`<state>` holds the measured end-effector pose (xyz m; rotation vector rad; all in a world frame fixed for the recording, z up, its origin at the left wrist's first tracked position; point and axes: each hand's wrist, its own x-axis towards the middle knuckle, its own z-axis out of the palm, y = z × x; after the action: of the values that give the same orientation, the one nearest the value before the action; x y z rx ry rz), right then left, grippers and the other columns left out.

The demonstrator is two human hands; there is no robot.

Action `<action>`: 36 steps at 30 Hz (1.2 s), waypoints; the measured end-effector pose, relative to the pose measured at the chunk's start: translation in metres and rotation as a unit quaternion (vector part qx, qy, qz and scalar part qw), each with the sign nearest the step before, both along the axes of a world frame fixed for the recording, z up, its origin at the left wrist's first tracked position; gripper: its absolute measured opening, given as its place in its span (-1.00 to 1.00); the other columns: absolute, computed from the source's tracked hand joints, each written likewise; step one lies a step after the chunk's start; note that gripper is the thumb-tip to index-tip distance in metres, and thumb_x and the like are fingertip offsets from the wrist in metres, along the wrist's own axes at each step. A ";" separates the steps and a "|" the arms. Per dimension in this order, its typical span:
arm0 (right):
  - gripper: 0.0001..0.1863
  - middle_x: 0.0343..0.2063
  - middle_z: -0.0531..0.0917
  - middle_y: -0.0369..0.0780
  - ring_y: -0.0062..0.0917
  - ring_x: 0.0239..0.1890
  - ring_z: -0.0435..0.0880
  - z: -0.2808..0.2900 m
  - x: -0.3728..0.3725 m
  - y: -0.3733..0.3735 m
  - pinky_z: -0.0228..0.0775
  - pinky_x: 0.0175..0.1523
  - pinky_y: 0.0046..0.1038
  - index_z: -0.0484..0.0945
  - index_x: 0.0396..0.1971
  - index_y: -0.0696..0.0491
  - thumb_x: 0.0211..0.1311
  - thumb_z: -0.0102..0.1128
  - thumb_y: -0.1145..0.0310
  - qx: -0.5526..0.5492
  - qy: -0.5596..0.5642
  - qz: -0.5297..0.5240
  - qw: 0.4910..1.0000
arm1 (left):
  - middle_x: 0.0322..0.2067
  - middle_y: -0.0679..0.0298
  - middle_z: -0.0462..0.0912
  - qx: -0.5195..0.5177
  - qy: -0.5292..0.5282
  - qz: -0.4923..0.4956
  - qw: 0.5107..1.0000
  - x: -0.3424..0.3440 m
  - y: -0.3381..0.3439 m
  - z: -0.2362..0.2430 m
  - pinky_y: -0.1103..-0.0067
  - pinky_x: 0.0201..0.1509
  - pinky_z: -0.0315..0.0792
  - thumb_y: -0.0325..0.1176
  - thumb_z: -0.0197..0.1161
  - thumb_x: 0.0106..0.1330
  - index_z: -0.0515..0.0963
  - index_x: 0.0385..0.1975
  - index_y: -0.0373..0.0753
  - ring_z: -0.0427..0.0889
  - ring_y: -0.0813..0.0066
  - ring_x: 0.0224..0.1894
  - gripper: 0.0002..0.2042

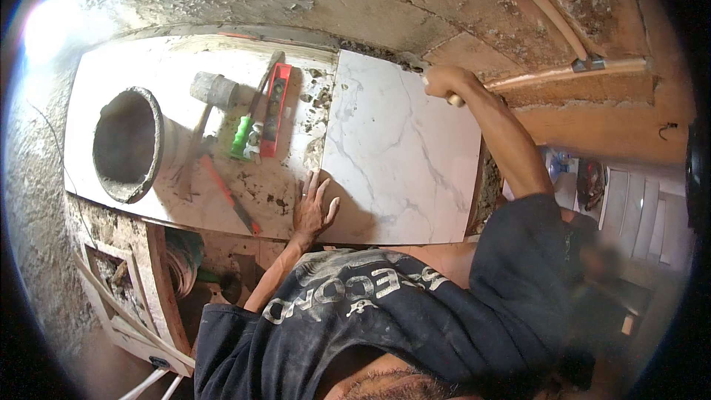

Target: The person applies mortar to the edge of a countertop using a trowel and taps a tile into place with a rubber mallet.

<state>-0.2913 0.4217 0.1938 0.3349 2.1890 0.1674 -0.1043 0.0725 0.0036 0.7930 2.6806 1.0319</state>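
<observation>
A large white marble-look tile with grey veins lies on the counter, close to the rough wall. My left hand rests flat with fingers spread at the tile's near left edge. At the tile's far right corner, my right hand is closed around a tool with a wooden handle; its working end is mostly hidden. Left of the tile lie a red spirit level, a green-handled tool, a grey-headed mallet and a red-and-grey cutter knife.
A mortar-crusted bucket stands tilted-looking at the counter's left. Mortar crumbs dot the white counter beside the tile. A pipe runs along the right wall. Below the counter's left end is an open compartment with a coiled hose.
</observation>
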 end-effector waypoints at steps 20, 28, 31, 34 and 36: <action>-0.62 -0.39 0.64 0.09 -0.09 -0.28 0.67 -0.075 -0.035 0.078 0.51 -0.29 -0.16 0.42 -0.20 0.25 -0.13 0.20 0.57 -0.073 0.096 0.286 0.951 | 0.28 0.09 0.23 -0.003 -0.019 0.036 0.999 0.003 0.001 0.000 0.24 0.40 0.01 -0.18 0.15 0.24 0.39 0.09 -0.23 0.15 0.14 0.35 -0.56; -0.67 -0.37 0.62 0.13 -0.01 -0.21 0.63 -0.012 0.020 0.113 0.49 -0.21 -0.15 0.44 -0.22 0.27 -0.08 0.09 0.54 -0.056 0.108 0.268 0.956 | 0.23 0.08 0.29 -0.030 0.013 0.026 0.999 0.004 0.006 0.004 0.24 0.38 0.07 -0.17 0.20 0.19 0.41 0.05 -0.26 0.18 0.13 0.33 -0.54; -0.68 -0.37 0.62 0.13 0.00 -0.23 0.63 -0.031 0.001 0.079 0.48 -0.24 -0.12 0.43 -0.22 0.28 -0.07 0.04 0.55 -0.157 0.235 0.250 0.926 | 0.24 0.09 0.28 -0.024 0.018 0.031 0.999 0.002 0.006 0.006 0.24 0.39 0.05 -0.17 0.21 0.19 0.40 0.05 -0.25 0.19 0.13 0.33 -0.53; -0.72 -0.41 0.61 0.10 0.00 -0.31 0.64 -0.047 -0.033 0.026 0.48 -0.30 -0.11 0.42 -0.25 0.26 -0.06 0.02 0.56 -0.150 0.202 0.227 0.941 | 0.27 0.07 0.25 -0.024 0.002 0.025 0.999 -0.001 0.004 0.008 0.23 0.39 0.02 -0.21 0.18 0.21 0.39 0.06 -0.26 0.17 0.11 0.34 -0.56; -0.67 -0.37 0.61 0.08 -0.03 -0.28 0.64 -0.058 -0.050 0.020 0.49 -0.28 -0.11 0.41 -0.18 0.23 -0.05 0.05 0.57 -0.152 0.151 0.221 0.952 | 0.28 0.06 0.23 -0.018 -0.004 0.024 1.000 -0.004 0.003 0.009 0.23 0.39 0.03 -0.23 0.16 0.23 0.38 0.07 -0.27 0.16 0.09 0.35 -0.57</action>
<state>-0.3414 0.4416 0.1357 -0.3284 2.5204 0.0210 -0.1088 0.0753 0.0130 0.7214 2.7156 0.9928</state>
